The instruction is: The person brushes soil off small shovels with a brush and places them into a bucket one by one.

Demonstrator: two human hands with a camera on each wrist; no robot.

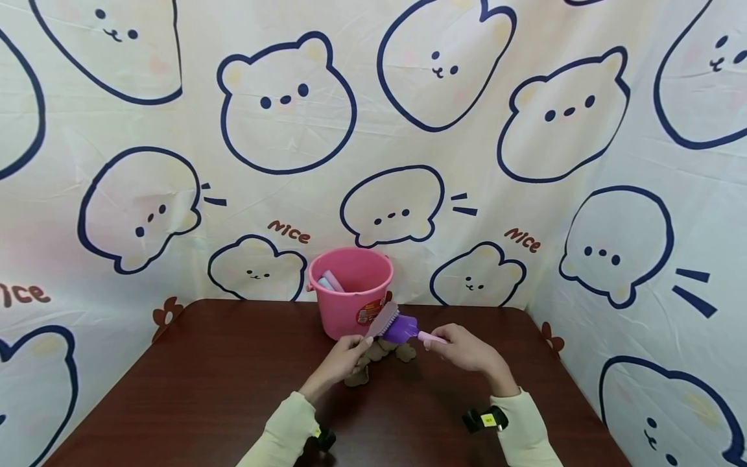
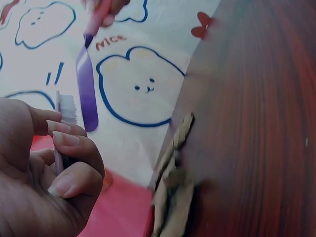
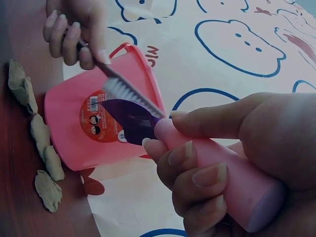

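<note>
My left hand (image 1: pixel 343 358) grips a small brush (image 1: pixel 382 320) by its handle, its back pale pink and its bristles white, facing right. In my right hand (image 1: pixel 467 349) is a toy trowel with a pink handle (image 3: pixel 212 168) and a purple blade (image 1: pixel 401 329). Brush and trowel meet in front of the bucket, the bristles right at the blade in the right wrist view. Several grey-brown clay-like lumps (image 1: pixel 357 377) lie on the table below them.
A pink bucket (image 1: pixel 338 318) with a red round label stands at the back of the dark wooden table (image 1: pixel 233 389). Pink and light blue sticks (image 1: pixel 332 281) lean inside it. Behind the table hangs a cloth (image 1: pixel 280 143) printed with bears.
</note>
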